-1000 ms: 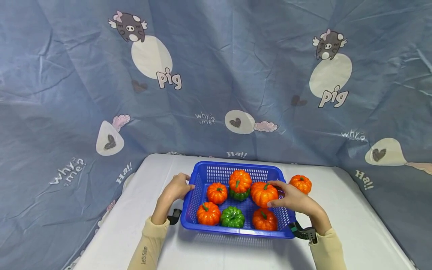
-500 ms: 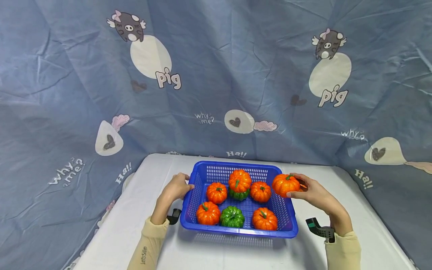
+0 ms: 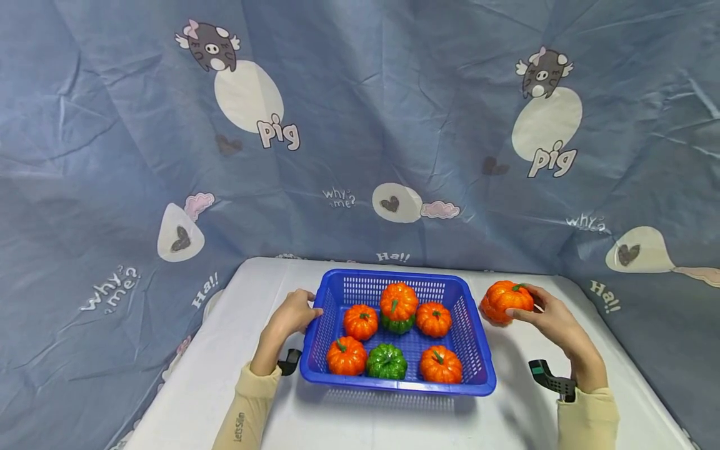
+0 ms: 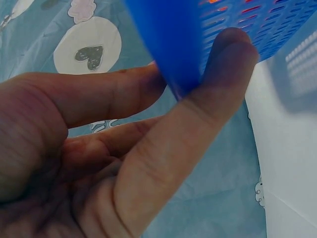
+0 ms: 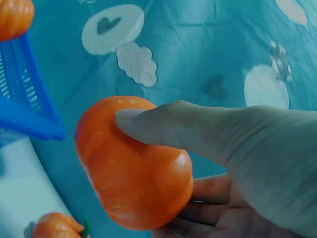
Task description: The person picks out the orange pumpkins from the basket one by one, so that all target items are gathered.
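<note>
My right hand point(image 3: 554, 320) holds a small orange toy pumpkin point(image 3: 512, 296) between thumb and fingers, to the right of the basket. In the right wrist view the thumb presses on the side of this pumpkin point(image 5: 133, 173), with fingers round its far side. A second orange pumpkin point(image 3: 490, 314) sits on the table and is partly hidden behind the held one. On the other side, my left hand point(image 3: 294, 312) pinches the left rim of the blue plastic basket point(image 3: 399, 387). Close up in the left wrist view, thumb and forefinger grip that rim point(image 4: 173, 44).
Inside the basket lie several orange pumpkins point(image 3: 441, 365) and a green one point(image 3: 387, 362). At the back, an orange pumpkin point(image 3: 399, 299) rests on another green one point(image 3: 398, 325). A white table point(image 3: 540, 375) lies beneath, with a blue patterned cloth point(image 3: 349, 156) hanging behind.
My right hand has carried the pumpkin from inside the basket over its right rim, to the pumpkin on the table. The left hand keeps its grip on the rim.
</note>
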{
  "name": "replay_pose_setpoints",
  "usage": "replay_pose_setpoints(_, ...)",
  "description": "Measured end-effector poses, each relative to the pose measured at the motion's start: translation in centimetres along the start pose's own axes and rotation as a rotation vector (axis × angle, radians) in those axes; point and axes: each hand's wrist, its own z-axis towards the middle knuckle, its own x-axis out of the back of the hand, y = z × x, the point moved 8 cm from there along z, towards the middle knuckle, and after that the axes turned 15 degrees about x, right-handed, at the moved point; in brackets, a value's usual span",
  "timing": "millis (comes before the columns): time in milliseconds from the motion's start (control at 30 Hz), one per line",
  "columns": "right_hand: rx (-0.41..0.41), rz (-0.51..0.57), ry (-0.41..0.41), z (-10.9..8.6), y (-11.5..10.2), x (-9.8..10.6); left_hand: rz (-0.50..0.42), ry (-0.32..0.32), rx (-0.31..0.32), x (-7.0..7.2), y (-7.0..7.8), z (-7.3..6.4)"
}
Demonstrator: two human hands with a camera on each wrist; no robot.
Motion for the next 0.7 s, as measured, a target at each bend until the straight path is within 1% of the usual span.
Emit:
replay_pose_setpoints(167,-0.067,0.004,0.030,-0.4,1.6,0.8,-0.001,0.006,-0.005,0.1,0.1,-0.1)
replay_pose_setpoints(400,-0.118,-0.054,0.099,-1.2,4.2,1.9,-0.003,0.007,-0.009,0.0,0.1,-0.1)
replay_pose_setpoints(533,-0.163,-0.062,0.135,-1.7,5.8,2.3,0.000,0.013,-0.015,0.1,0.1,-0.2)
replay_pose_setpoints(700,-0.179,-0.101,0.173,-2.0,7.1,2.5,0.001,0.016,-0.020,0.0,0.2,-0.2)
